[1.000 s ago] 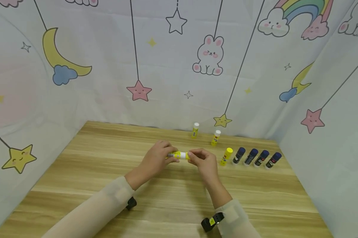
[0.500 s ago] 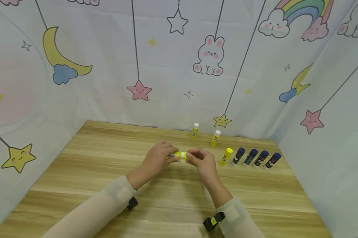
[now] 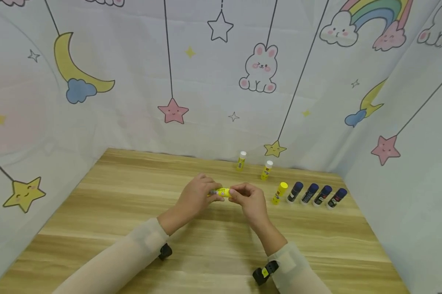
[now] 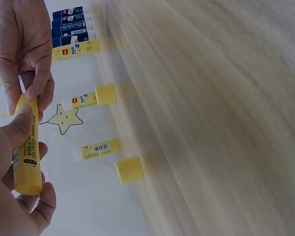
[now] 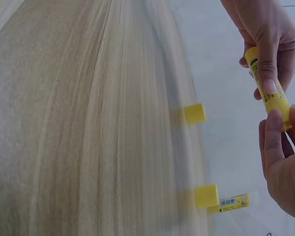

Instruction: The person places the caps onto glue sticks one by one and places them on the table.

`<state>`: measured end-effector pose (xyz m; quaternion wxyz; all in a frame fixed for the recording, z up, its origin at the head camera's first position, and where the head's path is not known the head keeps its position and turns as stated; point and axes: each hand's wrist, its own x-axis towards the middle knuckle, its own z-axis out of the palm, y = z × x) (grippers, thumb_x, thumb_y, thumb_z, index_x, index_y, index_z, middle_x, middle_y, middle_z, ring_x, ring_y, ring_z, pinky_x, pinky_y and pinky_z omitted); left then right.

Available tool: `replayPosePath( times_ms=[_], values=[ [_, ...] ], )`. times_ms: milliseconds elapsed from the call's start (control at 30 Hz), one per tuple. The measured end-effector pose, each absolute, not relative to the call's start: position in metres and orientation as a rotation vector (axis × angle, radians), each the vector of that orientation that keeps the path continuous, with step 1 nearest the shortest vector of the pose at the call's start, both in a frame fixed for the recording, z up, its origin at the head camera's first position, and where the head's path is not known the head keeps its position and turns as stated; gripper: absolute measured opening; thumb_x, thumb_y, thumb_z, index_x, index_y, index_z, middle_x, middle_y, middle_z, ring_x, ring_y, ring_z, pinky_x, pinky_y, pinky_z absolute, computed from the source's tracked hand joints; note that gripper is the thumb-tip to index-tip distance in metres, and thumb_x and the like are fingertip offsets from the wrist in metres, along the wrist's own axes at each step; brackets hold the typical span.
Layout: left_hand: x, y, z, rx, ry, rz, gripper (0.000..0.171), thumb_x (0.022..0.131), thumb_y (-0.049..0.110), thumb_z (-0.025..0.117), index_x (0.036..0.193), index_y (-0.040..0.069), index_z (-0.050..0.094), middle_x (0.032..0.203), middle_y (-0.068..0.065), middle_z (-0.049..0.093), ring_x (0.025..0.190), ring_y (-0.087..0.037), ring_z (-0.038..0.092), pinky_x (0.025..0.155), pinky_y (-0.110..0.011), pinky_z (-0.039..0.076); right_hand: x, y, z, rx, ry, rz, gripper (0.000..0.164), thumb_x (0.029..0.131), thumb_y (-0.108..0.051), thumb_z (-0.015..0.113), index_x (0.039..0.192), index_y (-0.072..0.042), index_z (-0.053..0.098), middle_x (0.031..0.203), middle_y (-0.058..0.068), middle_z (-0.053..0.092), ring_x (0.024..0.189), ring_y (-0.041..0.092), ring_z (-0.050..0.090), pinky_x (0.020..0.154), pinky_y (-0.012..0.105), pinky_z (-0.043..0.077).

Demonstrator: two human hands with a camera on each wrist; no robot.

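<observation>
A yellow glue stick (image 3: pixel 220 192) is held sideways above the table between both hands. My left hand (image 3: pixel 196 195) grips its labelled body, with fingers on the far side and the thumb on the near side. My right hand (image 3: pixel 252 201) pinches the yellow cap at the other end between thumb and fingers. In the left wrist view, the glue stick (image 4: pixel 28 172) shows yellow from end to end, with no white band visible. Two loose yellow caps, one nearer (image 4: pixel 130 169) and one farther (image 4: pixel 105 94), stand on the table; the hands hide them in the head view.
Two yellow glue sticks with white tops, one left (image 3: pixel 241 161) and one right (image 3: pixel 266 170), stand at the back. A yellow-capped glue stick (image 3: pixel 279 193) and several navy glue sticks (image 3: pixel 309 194) form a row at right. A patterned cloth (image 3: pixel 132 122) hangs behind the wooden table (image 3: pixel 213 261).
The white band between the glue stick's body and its cap has narrowed and gone from sight, as my right hand moved the cap slightly left. The standing glue sticks have not moved.
</observation>
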<state>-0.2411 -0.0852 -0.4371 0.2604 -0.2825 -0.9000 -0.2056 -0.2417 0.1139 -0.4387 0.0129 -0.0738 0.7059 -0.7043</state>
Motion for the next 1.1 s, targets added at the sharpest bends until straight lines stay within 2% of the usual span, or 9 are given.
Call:
replayPosePath(
  times_ms=[400,900,1100],
  values=[
    [-0.242,-0.078,-0.433,-0.755,-2.478,-0.564,0.036,0.078,0.032,0.085,0.106,0.011,0.079,0.101,0.000,0.077,0.093,-0.019,0.062,0.083,-0.031,0.055,-0.242,0.117,-0.435,-0.214,2.193,-2.221,0.013,0.092,-0.001,0.073,0.101,0.008,0.071,0.104,0.017,0.069,0.091,0.023,0.070,0.081,0.033,0.061],
    [-0.237,-0.070,-0.438,-0.731,-2.490,-0.515,0.038,0.079,0.035,0.082,0.107,0.011,0.079,0.100,0.001,0.076,0.082,-0.014,0.053,0.073,-0.026,0.049,-0.238,0.119,-0.439,-0.190,2.203,-2.245,0.012,0.091,0.001,0.073,0.099,0.010,0.071,0.103,0.017,0.070,0.089,0.022,0.069,0.079,0.033,0.061],
    [-0.238,-0.069,-0.436,-0.736,-2.484,-0.519,0.036,0.079,0.034,0.083,0.106,0.010,0.079,0.100,0.001,0.076,0.083,-0.015,0.055,0.074,-0.027,0.050,-0.239,0.119,-0.439,-0.206,2.218,-2.262,0.013,0.091,0.001,0.074,0.098,0.011,0.070,0.102,0.017,0.070,0.088,0.022,0.069,0.078,0.033,0.061]
  ],
)
